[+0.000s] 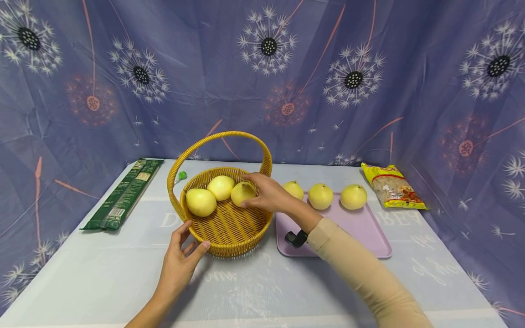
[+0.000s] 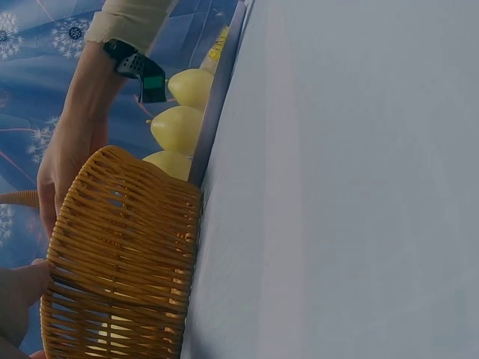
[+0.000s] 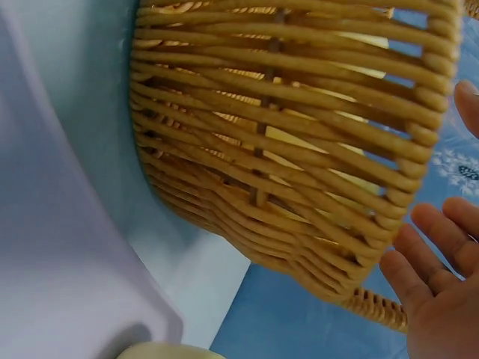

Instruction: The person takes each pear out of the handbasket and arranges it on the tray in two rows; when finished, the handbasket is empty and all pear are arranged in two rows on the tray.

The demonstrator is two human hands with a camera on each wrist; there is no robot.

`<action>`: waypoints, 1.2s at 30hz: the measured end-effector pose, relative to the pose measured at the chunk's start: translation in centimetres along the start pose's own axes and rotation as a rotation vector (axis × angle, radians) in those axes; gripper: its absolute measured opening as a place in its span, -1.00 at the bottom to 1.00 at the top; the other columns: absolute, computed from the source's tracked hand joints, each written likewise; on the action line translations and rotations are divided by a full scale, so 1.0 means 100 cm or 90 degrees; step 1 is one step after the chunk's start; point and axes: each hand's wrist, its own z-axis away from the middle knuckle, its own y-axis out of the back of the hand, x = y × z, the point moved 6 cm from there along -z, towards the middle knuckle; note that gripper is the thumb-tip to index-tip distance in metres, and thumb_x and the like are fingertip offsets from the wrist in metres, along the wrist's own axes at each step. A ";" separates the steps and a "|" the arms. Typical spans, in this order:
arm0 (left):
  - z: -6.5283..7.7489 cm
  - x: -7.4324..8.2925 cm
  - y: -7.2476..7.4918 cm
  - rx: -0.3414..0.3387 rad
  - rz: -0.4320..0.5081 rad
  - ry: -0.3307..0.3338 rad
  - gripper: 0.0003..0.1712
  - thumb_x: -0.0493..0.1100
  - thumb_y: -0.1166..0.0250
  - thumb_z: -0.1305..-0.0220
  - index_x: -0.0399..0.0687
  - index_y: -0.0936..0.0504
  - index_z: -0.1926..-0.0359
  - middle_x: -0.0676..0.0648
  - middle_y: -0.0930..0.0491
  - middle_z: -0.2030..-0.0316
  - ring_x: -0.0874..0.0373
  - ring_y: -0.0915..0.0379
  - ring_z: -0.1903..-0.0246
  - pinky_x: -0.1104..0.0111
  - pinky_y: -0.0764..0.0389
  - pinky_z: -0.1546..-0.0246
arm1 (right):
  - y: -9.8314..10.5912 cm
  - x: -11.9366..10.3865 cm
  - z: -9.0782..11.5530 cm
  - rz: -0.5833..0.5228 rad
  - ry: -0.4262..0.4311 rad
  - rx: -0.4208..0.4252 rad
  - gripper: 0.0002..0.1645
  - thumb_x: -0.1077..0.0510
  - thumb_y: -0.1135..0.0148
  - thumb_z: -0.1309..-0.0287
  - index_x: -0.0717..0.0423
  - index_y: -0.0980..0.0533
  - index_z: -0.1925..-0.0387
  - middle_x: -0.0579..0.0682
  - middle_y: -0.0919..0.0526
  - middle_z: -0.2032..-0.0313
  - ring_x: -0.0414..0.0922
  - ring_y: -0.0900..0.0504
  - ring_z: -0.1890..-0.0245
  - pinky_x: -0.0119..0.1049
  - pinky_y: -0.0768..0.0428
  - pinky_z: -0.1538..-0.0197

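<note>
Both hands are at the basket (image 1: 234,250), and neither is clenched. Reaching over its right rim, the right hand (image 1: 268,190) has thumb and fingers parted about a fruit (image 1: 242,195) inside; in the right wrist view a gap shows between thumb and fingertips, with no grasp on it. Whether any finger touches its skin I cannot tell. The left hand (image 1: 179,259), loosely spread, lies against the near left side of the basket, its thumb touching the rim.

Two more yellow fruits sit inside: one by the left wall (image 1: 201,202), one near the back (image 1: 221,187), just beside the fruit under the right hand. The front of the woven floor is bare, and the handle (image 1: 221,134) stands upright.

Just right of the basket lies a purple tray (image 1: 332,230). Three fruits stand in a row along its far edge: one partly behind the right hand (image 1: 293,189), one in the middle (image 1: 321,197) and one at the right (image 1: 354,197). A black device (image 1: 296,239) shows at the right wrist, by the beige sleeve (image 1: 361,269).

Farther left lies a green packet (image 1: 123,196); beyond the tray, at right, a yellow bag (image 1: 393,189). All rest on a white table (image 1: 102,278) before a dandelion-print cloth (image 1: 205,91).
</note>
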 end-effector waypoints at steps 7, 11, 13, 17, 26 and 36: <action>0.000 0.001 0.000 0.001 -0.002 0.002 -0.12 -0.01 -0.29 -0.23 -0.06 -0.01 -0.42 -0.22 -0.01 -0.44 -0.12 -0.01 -0.42 0.10 -0.36 -0.27 | -0.009 0.002 -0.011 -0.017 -0.011 -0.025 -0.09 -0.12 -0.40 0.00 0.06 -0.27 -0.34 -0.02 -0.38 -0.30 -0.04 -0.30 -0.35 -0.08 -0.32 -0.40; 0.001 0.001 0.000 0.001 -0.002 0.003 -0.12 -0.01 -0.29 -0.24 -0.06 0.00 -0.43 -0.23 -0.01 -0.44 -0.11 0.00 -0.43 0.10 -0.36 -0.27 | -0.013 0.003 -0.017 -0.001 -0.013 -0.034 -0.09 -0.10 -0.40 0.00 0.06 -0.26 -0.34 -0.01 -0.37 -0.31 -0.03 -0.27 -0.37 -0.08 -0.27 -0.43; 0.001 0.000 0.000 0.000 -0.001 0.003 -0.12 -0.01 -0.28 -0.24 -0.05 0.00 -0.43 -0.23 -0.01 -0.44 -0.11 0.00 -0.43 0.10 -0.35 -0.27 | -0.015 0.003 -0.019 0.007 -0.018 -0.041 -0.09 -0.10 -0.41 0.00 0.07 -0.26 -0.34 0.00 -0.36 -0.32 -0.02 -0.26 -0.37 -0.07 -0.26 -0.44; 0.001 0.000 0.000 -0.002 0.001 0.003 -0.12 -0.01 -0.28 -0.24 -0.05 0.00 -0.43 -0.22 0.00 -0.44 -0.10 0.01 -0.43 0.11 -0.35 -0.27 | -0.018 0.007 -0.024 0.012 -0.032 -0.057 -0.07 -0.10 -0.41 0.00 0.07 -0.24 -0.35 0.00 -0.33 -0.34 -0.02 -0.22 -0.40 -0.06 -0.24 -0.45; 0.000 0.000 -0.001 -0.004 0.002 0.012 -0.11 0.01 -0.28 -0.23 -0.01 0.00 -0.43 -0.22 0.00 -0.45 -0.11 -0.01 -0.42 0.11 -0.36 -0.27 | -0.025 0.010 -0.030 0.023 -0.048 -0.077 -0.05 -0.08 -0.41 0.01 0.06 -0.21 -0.37 0.03 -0.32 -0.33 -0.02 -0.23 -0.39 -0.07 -0.26 -0.43; 0.000 0.000 -0.001 -0.001 -0.005 0.003 -0.12 0.00 -0.28 -0.24 -0.03 0.00 -0.43 -0.23 -0.01 -0.44 -0.13 -0.01 -0.42 0.08 -0.37 -0.26 | -0.028 0.015 -0.033 0.016 -0.074 -0.090 -0.05 -0.05 -0.41 -0.01 0.08 -0.19 -0.38 0.06 -0.29 -0.35 -0.01 -0.21 -0.40 -0.08 -0.24 -0.45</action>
